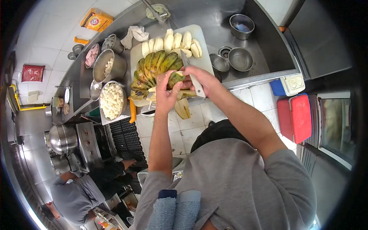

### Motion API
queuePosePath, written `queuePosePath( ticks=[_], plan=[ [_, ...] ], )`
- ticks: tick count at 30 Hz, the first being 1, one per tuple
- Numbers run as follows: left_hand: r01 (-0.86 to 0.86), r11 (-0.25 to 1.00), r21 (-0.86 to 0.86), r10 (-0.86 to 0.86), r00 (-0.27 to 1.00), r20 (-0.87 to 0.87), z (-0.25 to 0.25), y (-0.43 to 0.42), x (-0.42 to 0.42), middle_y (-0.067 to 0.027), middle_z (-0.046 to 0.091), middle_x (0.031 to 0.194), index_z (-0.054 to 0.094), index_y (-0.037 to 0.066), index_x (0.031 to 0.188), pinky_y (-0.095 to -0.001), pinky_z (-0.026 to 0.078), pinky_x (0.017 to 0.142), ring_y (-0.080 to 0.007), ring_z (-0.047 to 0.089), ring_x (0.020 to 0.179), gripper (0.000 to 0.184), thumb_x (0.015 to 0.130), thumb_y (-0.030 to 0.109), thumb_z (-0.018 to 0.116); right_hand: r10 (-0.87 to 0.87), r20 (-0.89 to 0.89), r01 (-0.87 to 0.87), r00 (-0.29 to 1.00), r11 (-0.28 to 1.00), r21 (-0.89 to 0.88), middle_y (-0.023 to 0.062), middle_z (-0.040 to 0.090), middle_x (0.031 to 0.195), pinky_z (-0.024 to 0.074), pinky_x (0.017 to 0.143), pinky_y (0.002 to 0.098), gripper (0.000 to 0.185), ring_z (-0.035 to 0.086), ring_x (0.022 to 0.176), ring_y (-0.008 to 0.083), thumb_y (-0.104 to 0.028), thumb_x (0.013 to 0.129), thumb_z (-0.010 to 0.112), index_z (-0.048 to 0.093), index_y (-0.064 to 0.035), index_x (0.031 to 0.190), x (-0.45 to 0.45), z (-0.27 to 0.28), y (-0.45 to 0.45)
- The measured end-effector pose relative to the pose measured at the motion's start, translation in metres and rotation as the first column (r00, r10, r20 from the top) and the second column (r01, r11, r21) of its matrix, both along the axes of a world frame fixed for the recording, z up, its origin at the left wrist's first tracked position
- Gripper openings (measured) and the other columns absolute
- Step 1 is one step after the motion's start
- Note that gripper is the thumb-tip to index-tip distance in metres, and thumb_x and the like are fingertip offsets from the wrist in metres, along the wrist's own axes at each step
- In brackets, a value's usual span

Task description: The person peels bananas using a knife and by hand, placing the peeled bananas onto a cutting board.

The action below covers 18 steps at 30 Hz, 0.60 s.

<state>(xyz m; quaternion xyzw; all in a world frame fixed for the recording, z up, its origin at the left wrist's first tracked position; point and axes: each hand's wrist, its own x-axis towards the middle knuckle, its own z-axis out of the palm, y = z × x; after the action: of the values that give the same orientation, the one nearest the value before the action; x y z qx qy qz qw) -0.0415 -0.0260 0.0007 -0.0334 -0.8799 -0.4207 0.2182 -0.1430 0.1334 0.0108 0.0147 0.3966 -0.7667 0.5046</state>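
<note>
My left hand point(167, 94) is closed around a green plantain point(176, 78) at the front edge of a white cutting board point(203, 38). My right hand point(202, 78) grips a knife point(197, 85) with a white handle, its blade pointing away from me beside the plantain. Just beyond my hands lies a bunch of green-yellow plantains point(151, 66). Several peeled plantains point(177, 40) are lined up along the far side of the board. Strips of peel lie under my hands, and one peel point(182, 109) hangs over the counter edge.
Left of the board stand a bowl of pale chopped pieces point(112, 100), a steel pot point(119, 65) and an orange-handled tool point(132, 111). A sink with metal bowls point(240, 59) is at right. A red cooler point(294, 118) sits on the floor. Another person point(78, 197) works at lower left.
</note>
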Motion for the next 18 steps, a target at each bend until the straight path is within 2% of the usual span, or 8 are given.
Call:
queuePosePath(
  ticks=[5, 8, 11, 14, 17, 18],
  plan=[
    [-0.020, 1.000, 0.014, 0.020, 1.000, 0.001, -0.004, 0.001, 0.000, -0.0102, 0.060, 0.110, 0.056, 0.000, 0.128, -0.0314, 0.046, 0.091, -0.0202, 0.058, 0.102, 0.041, 0.090, 0.009, 0.069, 0.033, -0.033, -0.031, 0.999, 0.999, 0.044, 0.0081, 0.062, 0.093, 0.0436, 0.044, 0.0235, 0.037, 0.064, 0.065, 0.0159, -0.019, 0.079, 0.059, 0.055, -0.0051, 0.113, -0.005, 0.004, -0.002],
    [-0.053, 0.996, 0.066, 0.052, 0.999, 0.017, 0.005, 0.009, 0.000, -0.0131, 0.063, 0.109, 0.059, 0.003, 0.123, -0.0394, 0.043, 0.093, -0.0311, 0.053, 0.103, 0.044, 0.083, 0.013, 0.075, 0.008, -0.037, -0.006, 0.999, 0.999, 0.051, 0.0080, 0.062, 0.091, 0.0427, 0.042, 0.0241, 0.035, 0.063, 0.061, 0.0157, -0.018, 0.078, 0.059, 0.055, -0.0052, 0.110, -0.003, 0.006, -0.005],
    [-0.051, 0.999, 0.016, 0.051, 0.999, 0.015, 0.005, 0.010, 0.002, -0.0136, 0.063, 0.110, 0.059, 0.002, 0.124, -0.0380, 0.044, 0.092, -0.0296, 0.054, 0.104, 0.044, 0.085, 0.013, 0.074, 0.008, -0.089, 0.000, 0.996, 0.995, 0.095, 0.0082, 0.062, 0.091, 0.0425, 0.041, 0.0247, 0.033, 0.062, 0.060, 0.0160, -0.016, 0.077, 0.058, 0.054, -0.0043, 0.108, -0.004, 0.007, -0.006],
    [-0.129, 0.932, 0.340, 0.133, 0.991, 0.012, -0.001, 0.011, 0.001, -0.0143, 0.063, 0.110, 0.058, 0.001, 0.125, -0.0360, 0.045, 0.092, -0.0278, 0.057, 0.104, 0.042, 0.088, 0.012, 0.073, -0.005, -0.240, 0.046, 0.971, 0.985, 0.164, 0.0065, 0.059, 0.078, 0.0448, 0.045, 0.0262, 0.033, 0.059, 0.057, 0.0160, -0.009, 0.070, 0.056, 0.057, -0.0015, 0.102, 0.007, 0.003, -0.009],
    [-0.058, 0.974, 0.220, 0.053, 0.998, 0.030, -0.004, 0.002, -0.001, -0.0149, 0.063, 0.110, 0.057, 0.001, 0.127, -0.0345, 0.046, 0.092, -0.0261, 0.058, 0.105, 0.041, 0.090, 0.012, 0.071, 0.065, -0.131, -0.065, 0.989, 0.998, 0.004, 0.0096, 0.064, 0.084, 0.0443, 0.047, 0.0275, 0.039, 0.066, 0.067, 0.0177, -0.007, 0.069, 0.055, 0.059, -0.0014, 0.108, -0.008, -0.037, -0.006],
    [-0.030, 0.979, 0.201, 0.026, 0.999, 0.021, -0.001, 0.002, -0.001, -0.0151, 0.062, 0.112, 0.057, 0.000, 0.128, -0.0350, 0.046, 0.092, -0.0263, 0.058, 0.106, 0.042, 0.090, 0.011, 0.071, 0.070, 0.019, -0.069, 0.997, 0.997, -0.035, 0.0132, 0.069, 0.095, 0.0419, 0.046, 0.0260, 0.034, 0.071, 0.079, 0.0184, -0.014, 0.079, 0.063, 0.061, -0.0022, 0.111, -0.006, -0.018, 0.004]
  ],
)
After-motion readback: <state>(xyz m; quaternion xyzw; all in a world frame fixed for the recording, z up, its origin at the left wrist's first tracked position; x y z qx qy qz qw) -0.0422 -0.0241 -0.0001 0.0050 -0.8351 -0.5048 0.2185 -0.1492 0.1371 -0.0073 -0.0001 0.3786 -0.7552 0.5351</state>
